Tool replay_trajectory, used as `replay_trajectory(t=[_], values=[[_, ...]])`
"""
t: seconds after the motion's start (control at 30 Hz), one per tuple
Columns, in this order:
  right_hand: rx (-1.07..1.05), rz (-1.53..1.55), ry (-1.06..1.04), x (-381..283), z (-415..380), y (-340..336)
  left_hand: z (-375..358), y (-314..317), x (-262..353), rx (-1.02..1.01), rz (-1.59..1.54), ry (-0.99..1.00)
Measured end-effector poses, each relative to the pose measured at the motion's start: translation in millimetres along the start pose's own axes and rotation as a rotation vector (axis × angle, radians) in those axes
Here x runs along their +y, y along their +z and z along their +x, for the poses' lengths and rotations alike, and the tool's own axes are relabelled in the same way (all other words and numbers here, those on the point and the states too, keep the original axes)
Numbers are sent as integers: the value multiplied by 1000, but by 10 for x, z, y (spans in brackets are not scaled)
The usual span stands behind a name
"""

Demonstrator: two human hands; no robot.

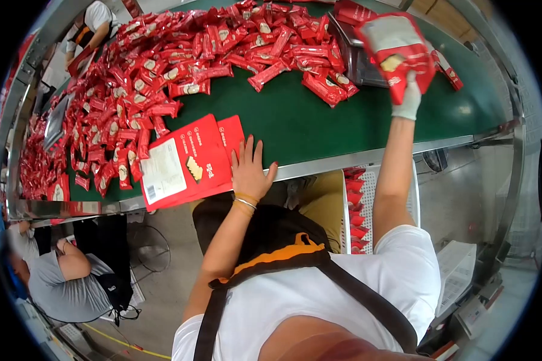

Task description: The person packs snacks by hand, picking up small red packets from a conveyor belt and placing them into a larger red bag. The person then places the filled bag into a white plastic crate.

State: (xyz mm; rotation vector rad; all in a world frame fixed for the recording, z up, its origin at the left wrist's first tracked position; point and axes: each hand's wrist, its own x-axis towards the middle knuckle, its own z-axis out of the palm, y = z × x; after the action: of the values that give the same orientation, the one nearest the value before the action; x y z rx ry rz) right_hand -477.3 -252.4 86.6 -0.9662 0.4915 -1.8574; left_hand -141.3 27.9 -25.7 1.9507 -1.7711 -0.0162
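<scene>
My bare left hand (252,174) lies at the table's near edge, fingers stretched out over the right side of some flat red printed pouches (208,150). The pouches overlap in a stack, the top one with a pale panel and barcode. Out to the right, my right hand (409,101), in a white glove, grips a red pouch (412,57) by its lower end, raised above the table. This pouch looks fuller, but its contents are hidden. Beside it stands a dark clear-sided plastic box (361,63). Small red wrapped snack packets (324,89) lie to its left.
A large heap of red packets (193,51) covers the back and left of the green table (319,135). A white perforated crate (370,186) with red pouches sits below the edge, by my right arm. Other people (78,277) are at the left, one (96,21) behind the heap.
</scene>
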Motion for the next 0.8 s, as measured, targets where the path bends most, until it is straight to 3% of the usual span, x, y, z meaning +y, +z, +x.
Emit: replay_trajectory(t=[0.2,0.4,0.47,0.57,0.6,0.67,0.8], values=[[95,-2,12,-242,488,-327,9,19,2,8,35,35],[63,148,9,70,897,-394,13,21,1,8,42,33],[92,273,167,263,996,-427,15,23,-2,5,47,27],[206,140,260,709,1042,-498,15,19,-7,4,49,19],[258,41,278,853,1000,-498,9,15,-4,1,49,23],[322,277,348,740,593,-194,18,10,-2,5,47,23],[319,341,525,563,32,-310,8,11,-16,7,33,18]])
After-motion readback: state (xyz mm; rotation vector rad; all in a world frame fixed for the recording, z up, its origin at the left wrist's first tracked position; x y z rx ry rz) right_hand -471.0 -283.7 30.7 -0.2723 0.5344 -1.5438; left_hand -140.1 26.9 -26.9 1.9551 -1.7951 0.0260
